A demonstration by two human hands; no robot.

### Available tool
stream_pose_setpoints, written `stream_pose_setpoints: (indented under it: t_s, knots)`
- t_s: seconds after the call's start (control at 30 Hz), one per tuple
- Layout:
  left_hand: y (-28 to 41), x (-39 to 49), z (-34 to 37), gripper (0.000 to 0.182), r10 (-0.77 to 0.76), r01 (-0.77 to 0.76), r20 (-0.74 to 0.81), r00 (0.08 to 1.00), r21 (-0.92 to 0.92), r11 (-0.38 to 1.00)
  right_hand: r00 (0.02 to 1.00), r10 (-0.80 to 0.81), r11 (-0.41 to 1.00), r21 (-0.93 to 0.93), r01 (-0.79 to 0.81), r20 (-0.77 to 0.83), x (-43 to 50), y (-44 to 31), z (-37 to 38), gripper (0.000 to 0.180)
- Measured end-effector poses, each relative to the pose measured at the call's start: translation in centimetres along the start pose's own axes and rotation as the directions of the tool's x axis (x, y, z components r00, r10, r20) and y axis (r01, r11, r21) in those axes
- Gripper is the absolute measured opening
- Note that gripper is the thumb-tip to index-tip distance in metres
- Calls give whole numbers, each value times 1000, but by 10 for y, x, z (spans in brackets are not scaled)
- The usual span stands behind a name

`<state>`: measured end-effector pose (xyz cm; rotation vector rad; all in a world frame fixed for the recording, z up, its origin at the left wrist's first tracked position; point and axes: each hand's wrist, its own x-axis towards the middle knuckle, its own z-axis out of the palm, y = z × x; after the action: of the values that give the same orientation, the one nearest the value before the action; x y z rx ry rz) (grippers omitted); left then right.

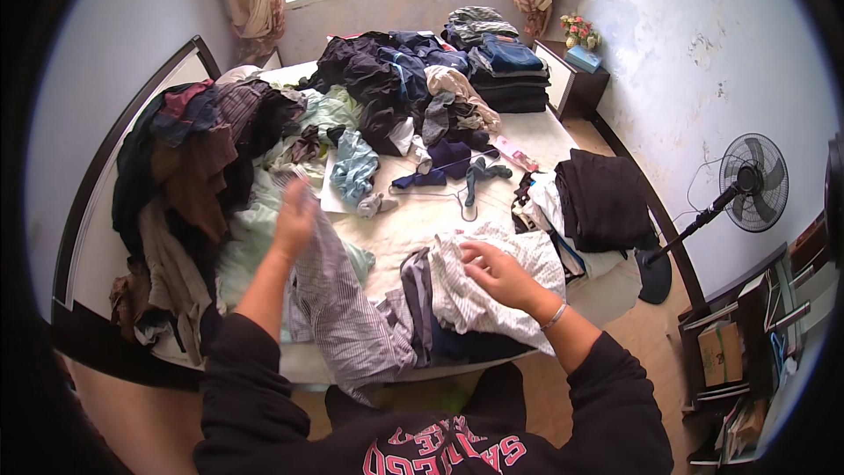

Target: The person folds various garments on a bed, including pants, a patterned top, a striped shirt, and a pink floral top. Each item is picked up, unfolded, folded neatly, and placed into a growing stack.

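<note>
A grey-and-white striped garment [336, 303] hangs from my left hand [295, 221], which is raised over the left part of the bed and slightly blurred. Its lower end drapes over the bed's near edge. My right hand [491, 270], with a bracelet at the wrist, is over a white patterned garment [514, 297], its fingers apart; whether they touch the cloth is unclear. Between the two garments lies a dark grey and purplish garment [417, 303]. A pale green cloth [254, 244] spreads behind my left hand.
Clothes lie heaped at the bed's left [191, 145] and far middle [369, 72]. Folded trousers [511, 79] are stacked at the far right, folded black clothes [603, 201] nearer. A wire hanger [468, 211] lies mid-bed. A standing fan [748, 178] and a shelf [689, 363] are on the right.
</note>
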<state>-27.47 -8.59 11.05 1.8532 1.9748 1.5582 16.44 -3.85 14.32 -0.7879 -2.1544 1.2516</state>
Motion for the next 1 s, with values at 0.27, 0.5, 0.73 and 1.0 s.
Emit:
stream_pose_setpoints:
  t_s: [0.27, 0.5, 0.73, 1.0]
  knots:
    - [-87, -76, 138, 76, -644, 130, 388, 659, 784, 607, 895, 324, 945, 57, -323, -308, 123, 149, -92, 77]
    - [-153, -95, 182, 51, -370, 121, 208, 905, 711, 693, 788, 358, 928, 97, -360, -500, 291, 288, -153, 92]
    - [-175, -113, 180, 63, -405, 50, 273, 872, 775, 630, 764, 197, 933, -121, -338, -614, 458, 400, -141, 100]
    - [-168, -99, 183, 86, -664, 124, 348, 662, 822, 556, 982, 151, 917, -355, -181, -113, 504, 319, 12, 40]
